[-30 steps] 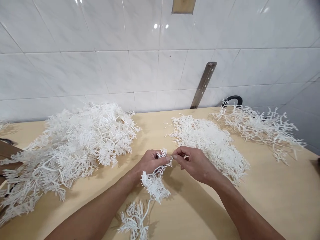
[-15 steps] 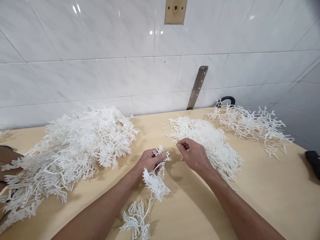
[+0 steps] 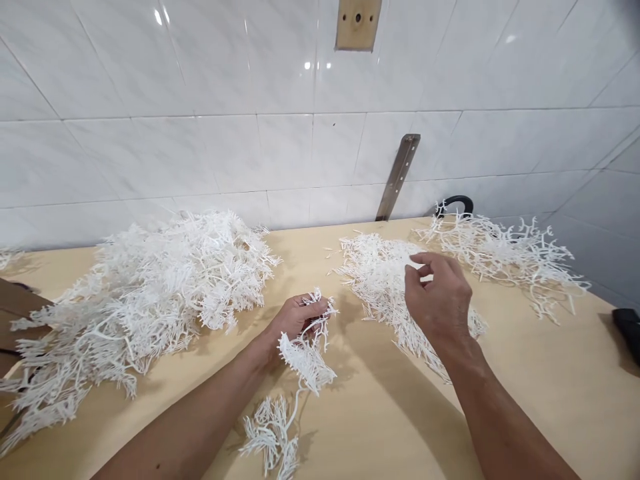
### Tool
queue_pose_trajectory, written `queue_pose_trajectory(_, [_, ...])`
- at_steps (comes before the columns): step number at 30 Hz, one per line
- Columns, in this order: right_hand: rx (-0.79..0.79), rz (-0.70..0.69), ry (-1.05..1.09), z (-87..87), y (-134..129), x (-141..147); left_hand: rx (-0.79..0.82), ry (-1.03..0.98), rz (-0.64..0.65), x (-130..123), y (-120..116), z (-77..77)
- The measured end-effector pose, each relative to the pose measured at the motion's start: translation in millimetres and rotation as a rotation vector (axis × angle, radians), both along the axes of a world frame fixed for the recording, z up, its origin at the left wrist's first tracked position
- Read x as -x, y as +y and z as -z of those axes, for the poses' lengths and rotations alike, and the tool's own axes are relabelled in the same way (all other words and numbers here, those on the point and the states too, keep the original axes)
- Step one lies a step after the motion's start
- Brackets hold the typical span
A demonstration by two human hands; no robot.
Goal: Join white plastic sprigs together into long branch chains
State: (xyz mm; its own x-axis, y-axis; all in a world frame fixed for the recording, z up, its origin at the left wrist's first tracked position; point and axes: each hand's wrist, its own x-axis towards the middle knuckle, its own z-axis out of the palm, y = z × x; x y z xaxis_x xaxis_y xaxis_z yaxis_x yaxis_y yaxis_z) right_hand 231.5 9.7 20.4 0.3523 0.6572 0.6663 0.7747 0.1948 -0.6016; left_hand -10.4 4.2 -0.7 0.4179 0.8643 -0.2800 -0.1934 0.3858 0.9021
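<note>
Clearly, four white heaps lie along the desk [image 3: 540, 387], counted from the left: a small one [image 3: 9, 257] cut off by the picture's side, a big feathery one [image 3: 175, 287], a flat one [image 3: 380, 267] of short bits, and one [image 3: 500, 250] of bare branching stems. One brown box [image 3: 20, 303] sits at the left side, partly under the big heap.

Next comes the left hand [image 3: 295, 319], its fingers closed on one white sprig [image 3: 306, 363]. That sprig trails toward the front, its lower tuft near the bottom of the view. Bare desk opens between the big heap and the flat one, running back to the wall [image 3: 220, 153].

One metal strip [image 3: 399, 177] leans at the back edge, below one wall plate [image 3: 358, 25]. The right hand [image 3: 440, 297] is over the flat heap, its fingers curled, the thumb and forefinger tips slightly apart; whether it touches the bits I cannot tell.

One black loop [image 3: 457, 200] rises behind the stems, which spread close to the desk's far right edge. In front of them is a wide bare stretch, with one black object [image 3: 627, 333] at its right side.
</note>
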Motion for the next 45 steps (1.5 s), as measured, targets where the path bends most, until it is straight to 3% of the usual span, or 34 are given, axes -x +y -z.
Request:
queue_pose_trajectory(4, [0.407, -0.513, 0.302, 7.4, -9.4, 31.2, -0.018, 0.000, 0.029, 0.8, 0.8, 0.9])
queue_pose_trajectory(6, [0.530, -0.717, 0.379, 13.2, -13.0, 46.8, -0.023, -0.009, 0.037, 0.8, 1.4, 1.4])
queue_pose_trajectory(10, [0.619, -0.870, 0.485, 22.3, -14.8, 61.2, -0.028, -0.009, 0.033, 0.3, 2.2, 1.6])
queue_pose_trajectory(18, [0.599, -0.797, 0.500, 28.9, -13.5, 63.2, -0.035, 0.063, 0.011, -0.9, 2.8, 0.4])
queue_pose_trajectory(27, [0.635, -0.793, 0.459, 22.0, -16.8, 63.9, -0.048, 0.097, -0.004, -2.4, 0.6, -1.1])
queue_pose_trajectory(30, [0.576, -0.697, 0.269, 21.6, -17.5, 65.9, -0.035, 0.075, -0.016, -2.4, 0.2, -0.3])
queue_pose_trajectory(35, [0.258, -0.453, -0.192, 31.1, -10.5, 63.4, -0.049, 0.086, 0.000, -2.9, -4.2, -1.1])
queue_pose_trajectory(39, [0.182, -0.263, -0.175, 33.6, 0.0, 43.8, -0.079, 0.090, -0.006, -2.6, -4.1, 0.5])
queue_pose_trajectory(45, [0.215, -0.099, -0.034, 24.1, 9.0, 14.0, -0.031, 0.028, 0.022, 1.6, 3.7, 3.7])
